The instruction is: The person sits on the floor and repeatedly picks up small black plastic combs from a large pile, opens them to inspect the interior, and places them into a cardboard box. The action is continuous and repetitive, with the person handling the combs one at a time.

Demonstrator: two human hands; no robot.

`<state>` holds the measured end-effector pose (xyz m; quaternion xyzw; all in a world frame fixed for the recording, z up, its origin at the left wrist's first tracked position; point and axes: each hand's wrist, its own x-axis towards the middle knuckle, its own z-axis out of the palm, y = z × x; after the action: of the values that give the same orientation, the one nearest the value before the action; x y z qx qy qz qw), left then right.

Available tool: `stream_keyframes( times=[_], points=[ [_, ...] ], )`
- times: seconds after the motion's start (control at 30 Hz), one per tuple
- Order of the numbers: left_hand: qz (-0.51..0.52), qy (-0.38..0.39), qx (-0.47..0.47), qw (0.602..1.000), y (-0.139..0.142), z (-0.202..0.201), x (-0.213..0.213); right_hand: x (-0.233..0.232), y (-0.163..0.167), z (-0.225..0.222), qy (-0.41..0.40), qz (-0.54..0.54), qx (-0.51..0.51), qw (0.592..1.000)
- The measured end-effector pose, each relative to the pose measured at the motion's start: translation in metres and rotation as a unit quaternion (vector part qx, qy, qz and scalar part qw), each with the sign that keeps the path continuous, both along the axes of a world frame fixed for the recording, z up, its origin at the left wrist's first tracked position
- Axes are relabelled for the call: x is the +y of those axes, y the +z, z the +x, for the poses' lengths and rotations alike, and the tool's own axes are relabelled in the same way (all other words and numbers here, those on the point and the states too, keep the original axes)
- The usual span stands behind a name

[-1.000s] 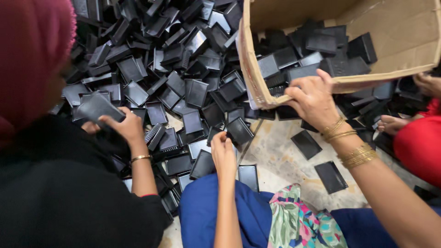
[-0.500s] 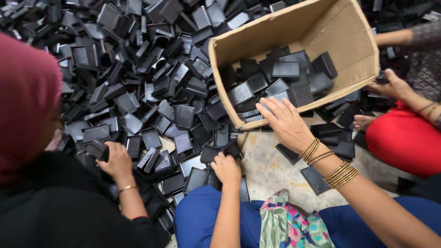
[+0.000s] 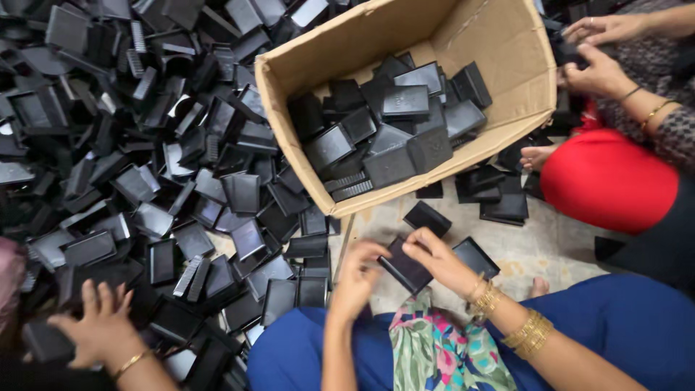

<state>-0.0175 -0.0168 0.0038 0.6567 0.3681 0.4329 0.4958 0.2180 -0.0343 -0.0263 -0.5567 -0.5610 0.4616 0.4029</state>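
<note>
**Item: black plastic tray, held in both hands, over your lap**

- Location: the black plastic tray (image 3: 405,266) sits between your left hand (image 3: 356,279) and right hand (image 3: 441,259), above the blue-clad knees, just below the cardboard box (image 3: 405,29).
- Grasp: both sets of fingers curl onto the tray's edges; neither hand lies slack.
- Risk: the hold looks like fingertips only on a smooth part, so in my judgement a twist could let it drop onto the bare floor (image 3: 536,250).
- Risk: your bangles (image 3: 532,333) may snag the floral cloth (image 3: 434,347).
- Surroundings: a heap of black trays (image 3: 166,166) crowds the left; loose trays (image 3: 499,199) lie by the box.
- Obstructions: one co-worker's hand (image 3: 101,322) works the pile at lower left; another co-worker's hands (image 3: 597,69) reach in by the box's right wall
</note>
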Motion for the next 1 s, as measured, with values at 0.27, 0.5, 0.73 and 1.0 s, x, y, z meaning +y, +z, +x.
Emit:
stream_keyframes(
  times=[0.27, 0.5, 0.73, 1.0],
  points=[
    [0.144, 0.389, 0.57, 0.709, -0.024, -0.034, 0.034, 0.011, -0.02, 0.007, -0.017, 0.107, -0.177, 0.978],
    [-0.168, 0.249, 0.198, 0.933, -0.006, 0.005, -0.017, -0.02, 0.072, -0.025, 0.135, 0.299, -0.187, 0.926],
    [-0.253, 0.29, -0.094, 0.918, -0.028, 0.034, -0.059, -0.021, 0.052, -0.017, 0.137, 0.174, -0.289, 0.931],
    [-0.248, 0.236, -0.088, 0.935, -0.027, 0.027, -0.054, -0.02, 0.006, -0.018, 0.102, 0.076, -0.274, 0.953]
  ],
)
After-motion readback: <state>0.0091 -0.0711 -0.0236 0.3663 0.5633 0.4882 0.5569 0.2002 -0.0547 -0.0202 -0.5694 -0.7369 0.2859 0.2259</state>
